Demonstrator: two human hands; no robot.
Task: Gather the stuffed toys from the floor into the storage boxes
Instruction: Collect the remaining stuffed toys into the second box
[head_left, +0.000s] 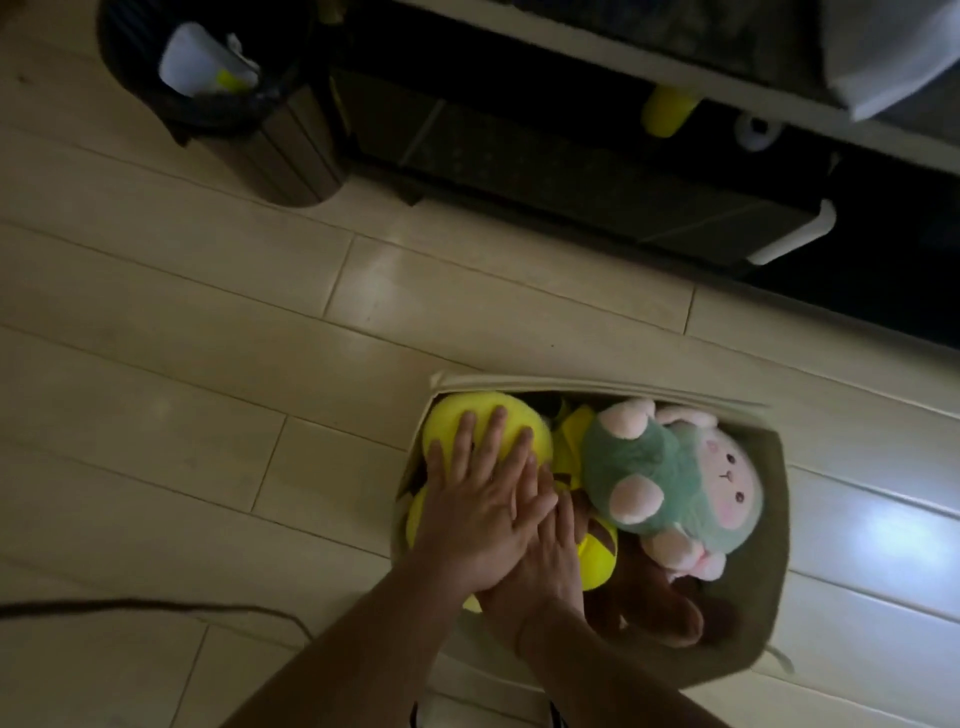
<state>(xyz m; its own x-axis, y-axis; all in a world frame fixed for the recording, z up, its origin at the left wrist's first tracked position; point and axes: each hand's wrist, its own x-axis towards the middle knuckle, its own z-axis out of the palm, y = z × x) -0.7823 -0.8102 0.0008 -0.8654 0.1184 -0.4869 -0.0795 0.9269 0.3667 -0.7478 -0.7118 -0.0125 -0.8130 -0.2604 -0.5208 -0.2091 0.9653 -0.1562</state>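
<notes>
hands: our left hand (480, 501) lies over right hand (545, 561), fingers straight, slightly spread, flat on yellow plush (498, 426)
toys: yellow plush, green plush (670, 483), brown plush (654, 597) inside storage box (774, 545)
step: we press evenly, keep box walls upright

Pale wood-plank floor (208, 312), seams running diagonal; bright glare patch at right edge. Dark waste bin (249, 124) upper left, black liner, white paper (195, 60) w/ yellow-green bit inside. Just right of bin: dark low cabinet (571, 171), pale top edge, white handle (795, 236) at its right end. Yellow cylinder obj (667, 111) tucked under pale edge, type unclear. Small white ring-shaped obj (756, 132) near it. White cloth (893, 57) top right corner. Dark cable (156, 608) across floor, lower left.
</notes>
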